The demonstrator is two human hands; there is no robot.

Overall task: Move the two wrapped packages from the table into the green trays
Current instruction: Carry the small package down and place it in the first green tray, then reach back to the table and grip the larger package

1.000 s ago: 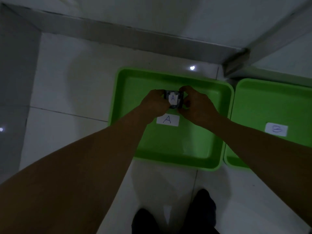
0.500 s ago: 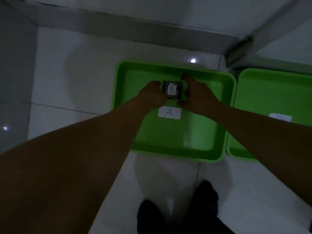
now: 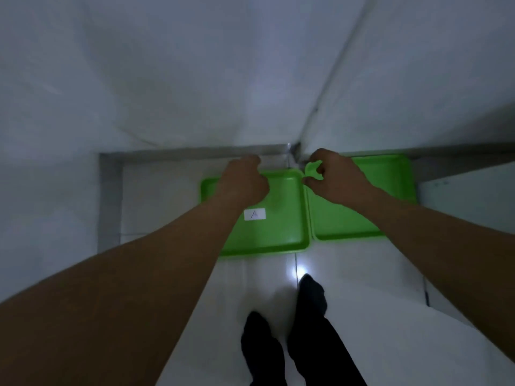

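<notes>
Two green trays lie side by side on the pale floor against the wall. The left tray (image 3: 278, 232) carries a white label marked A (image 3: 254, 214); the right tray (image 3: 348, 224) is partly covered by my right arm. My left hand (image 3: 245, 182) hovers over the far part of the left tray with its fingers curled under, hiding whatever is beneath it. My right hand (image 3: 337, 179) is over the far left corner of the right tray, fingers loosely curled and apart, with nothing in them. No wrapped package shows anywhere.
A grey skirting (image 3: 195, 151) runs along the wall behind the trays, and two walls meet at a corner (image 3: 292, 149) above them. My dark-socked feet (image 3: 309, 296) stand on the floor just in front of the trays.
Both hands held the small package marked A over the left tray; now they are apart, the right hand has moved over the right tray, the package is out of sight, and my view has tilted up.
</notes>
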